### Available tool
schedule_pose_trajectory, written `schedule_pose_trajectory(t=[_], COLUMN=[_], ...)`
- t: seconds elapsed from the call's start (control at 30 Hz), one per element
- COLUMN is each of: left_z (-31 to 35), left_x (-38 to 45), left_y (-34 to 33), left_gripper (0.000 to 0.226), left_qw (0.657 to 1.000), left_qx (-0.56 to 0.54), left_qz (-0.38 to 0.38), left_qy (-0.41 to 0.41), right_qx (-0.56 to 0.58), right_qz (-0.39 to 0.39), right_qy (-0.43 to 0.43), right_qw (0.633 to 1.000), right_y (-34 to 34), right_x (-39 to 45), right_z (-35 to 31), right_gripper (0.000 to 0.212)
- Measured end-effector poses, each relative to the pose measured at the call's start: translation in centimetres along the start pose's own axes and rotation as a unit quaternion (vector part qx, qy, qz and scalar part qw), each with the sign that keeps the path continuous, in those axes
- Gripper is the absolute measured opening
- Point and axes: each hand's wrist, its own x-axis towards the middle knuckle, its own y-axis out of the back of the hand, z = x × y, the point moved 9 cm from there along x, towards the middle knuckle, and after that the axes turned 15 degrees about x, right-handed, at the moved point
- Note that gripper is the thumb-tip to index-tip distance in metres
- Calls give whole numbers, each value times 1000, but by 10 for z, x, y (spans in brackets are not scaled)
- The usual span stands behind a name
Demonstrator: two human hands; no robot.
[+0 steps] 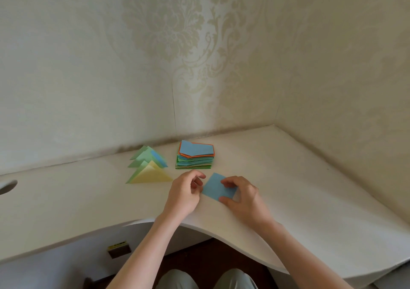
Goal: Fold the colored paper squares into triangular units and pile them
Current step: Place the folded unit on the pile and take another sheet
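Note:
A blue paper square (214, 188) lies flat on the white desk (88, 200), turned like a diamond. My right hand (241, 197) pinches its right side, fingers on top and thumb at the near edge. My left hand (185, 193) sits at the sheet's left corner with its fingers curled; whether they hold the corner I cannot tell. Behind the hands stands a stack of unfolded colored squares (195, 157) with a blue sheet on top. Left of it lies a pile of folded triangles (148, 166), green and blue ones behind, a yellow one in front.
The desk fits into a room corner, with patterned walls (199, 66) close behind and to the right. Its front edge curves in toward me. A round cable hole (7, 186) is at the far left. My knees show under the desk.

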Motion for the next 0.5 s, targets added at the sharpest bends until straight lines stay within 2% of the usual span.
schedule_pose_trajectory(t=[0.1, 0.2, 0.27, 0.33, 0.4, 0.5], left_z=[23, 33, 29, 26, 24, 20], left_x=[-13, -27, -31, -31, -30, -27], left_y=[3, -10, -7, -1, 3, 3], left_gripper=[29, 28, 28, 36, 55, 70], left_qw=[998, 995, 992, 991, 987, 980], left_qx=[18, 55, 84, 86, 104, 139], left_qz=[37, 12, 14, 10, -2, -23], left_qy=[-41, -77, -92, -103, -119, -138], right_qx=[-51, -137, -125, -66, -30, -94], right_qz=[16, 17, -2, -35, -56, -108], right_qy=[-4, -2, -6, -2, 25, 39], right_qw=[999, 990, 992, 997, 998, 989], right_y=[-5, -16, -22, -22, -17, -12], right_x=[-2, -3, -3, -1, 3, 10], right_z=[-1, -5, -6, -11, -17, -19], right_gripper=[40, 35, 38, 46, 59, 79])
